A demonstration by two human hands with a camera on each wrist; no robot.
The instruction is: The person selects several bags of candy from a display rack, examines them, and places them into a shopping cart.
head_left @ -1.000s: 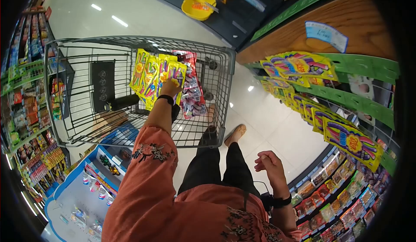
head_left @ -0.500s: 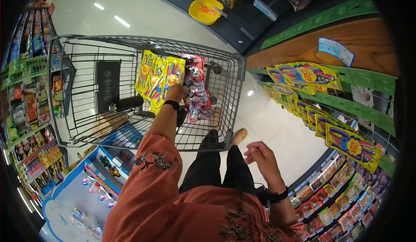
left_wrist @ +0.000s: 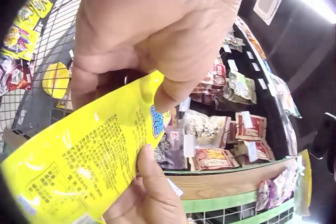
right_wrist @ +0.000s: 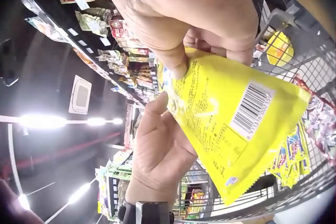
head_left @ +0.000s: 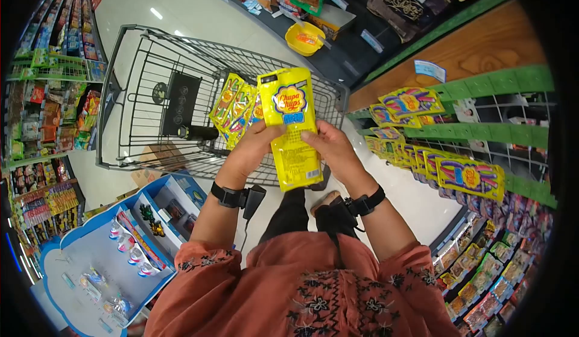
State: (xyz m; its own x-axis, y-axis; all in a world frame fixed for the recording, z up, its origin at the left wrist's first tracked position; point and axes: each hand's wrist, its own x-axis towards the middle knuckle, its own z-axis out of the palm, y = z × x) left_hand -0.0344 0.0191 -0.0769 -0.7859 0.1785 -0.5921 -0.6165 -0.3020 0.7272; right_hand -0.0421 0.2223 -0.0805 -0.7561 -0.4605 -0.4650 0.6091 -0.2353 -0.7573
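Both hands hold up a yellow Chupa Chups candy bag over the near side of the cart. My left hand pinches its left edge, thumb across the printed face. On the opposite edge, my right hand grips with its thumb on top and fingers behind. Small print covers the lower part of this face, and a barcode shows large in the right wrist view. Several more yellow candy bags lie in the wire shopping cart, partly covered by the held one. A red candy pack lies beside them.
Yellow candy bags hang from a green-edged rack on the right. A yellow bowl sits on the dark shelf ahead. Close at the lower left stands a blue-and-white display stand. Packed snack shelves line the far left.
My left hand has come up out of the cart with a yellow bag. My right hand, free at the side before, has moved in and now holds the bag too.
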